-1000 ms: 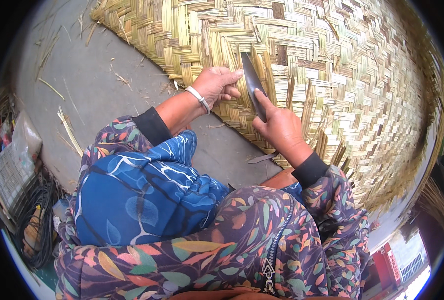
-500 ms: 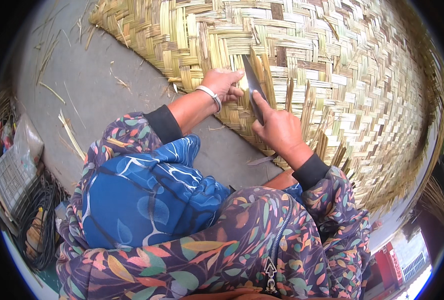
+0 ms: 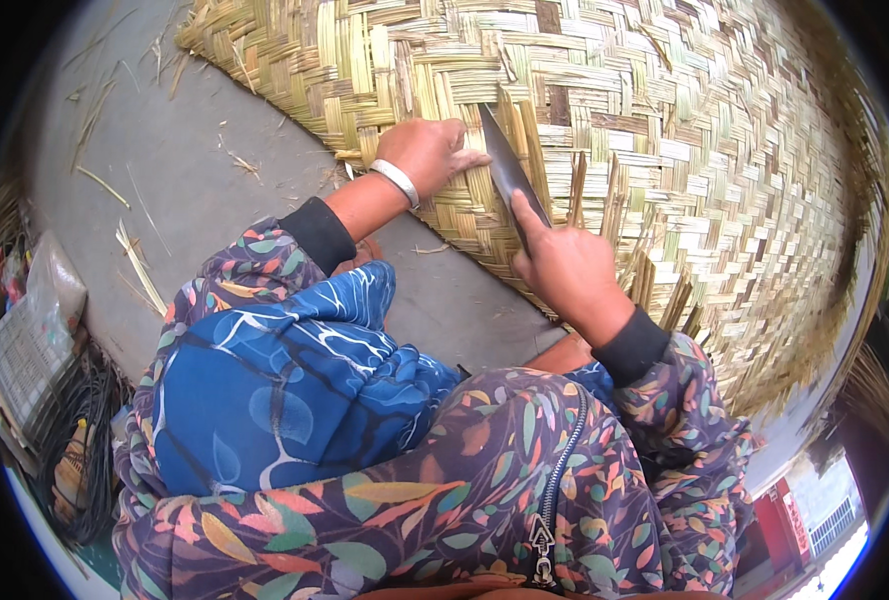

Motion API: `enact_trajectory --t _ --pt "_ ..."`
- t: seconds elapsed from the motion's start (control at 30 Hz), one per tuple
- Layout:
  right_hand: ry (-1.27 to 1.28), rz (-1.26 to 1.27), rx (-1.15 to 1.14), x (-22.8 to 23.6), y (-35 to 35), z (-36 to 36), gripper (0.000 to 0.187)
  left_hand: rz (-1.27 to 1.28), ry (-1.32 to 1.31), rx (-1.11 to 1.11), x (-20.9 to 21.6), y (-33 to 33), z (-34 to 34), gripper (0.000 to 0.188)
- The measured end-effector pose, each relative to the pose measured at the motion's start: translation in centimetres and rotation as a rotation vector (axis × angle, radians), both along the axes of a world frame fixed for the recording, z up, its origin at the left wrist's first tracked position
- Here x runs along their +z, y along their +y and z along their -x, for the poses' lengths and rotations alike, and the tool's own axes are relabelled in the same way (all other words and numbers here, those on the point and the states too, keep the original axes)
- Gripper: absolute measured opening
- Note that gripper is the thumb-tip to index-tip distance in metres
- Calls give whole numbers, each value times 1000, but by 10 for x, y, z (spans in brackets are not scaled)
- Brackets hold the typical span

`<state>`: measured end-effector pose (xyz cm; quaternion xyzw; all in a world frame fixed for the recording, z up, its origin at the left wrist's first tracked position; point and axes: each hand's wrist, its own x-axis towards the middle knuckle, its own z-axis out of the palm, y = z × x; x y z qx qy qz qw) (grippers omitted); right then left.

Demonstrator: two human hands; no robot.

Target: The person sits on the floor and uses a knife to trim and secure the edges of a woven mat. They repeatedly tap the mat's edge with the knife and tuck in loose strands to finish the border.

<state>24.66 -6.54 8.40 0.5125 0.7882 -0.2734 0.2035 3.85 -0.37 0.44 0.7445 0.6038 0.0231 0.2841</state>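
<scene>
A large mat woven from pale and brown flat strips spreads under both my hands. My right hand is closed around a knife, the index finger stretched along its dark blade. The blade's tip lies against the weave, beside several upright loose strip ends. My left hand, with a pale bracelet at the wrist, rests on the mat just left of the blade. Its fingers are curled and the thumb points toward the knife; whatever they pinch is hidden.
Grey floor with scattered strip scraps runs along the mat's left edge. At the far left stand a grey plastic crate and a coil of black cable. The mat's right side curves upward into a frayed edge.
My left hand has shifted slightly left and turned, its fingers now more curled. The knife and my right hand have moved only a little, with the blade still at the same strips.
</scene>
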Motion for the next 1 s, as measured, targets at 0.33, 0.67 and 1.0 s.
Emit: enact_trajectory --t 0.33,0.67,1.0 --pt "-121 38 260 126 1 -69 53 7 -174 25 -15 -7 14 49" --pt "-87 -187 701 33 24 -65 58 -207 -101 -446 -8 -103 69 31" --pt "-45 -252 876 -16 76 -49 60 -116 -33 -308 -12 -106 72 25"
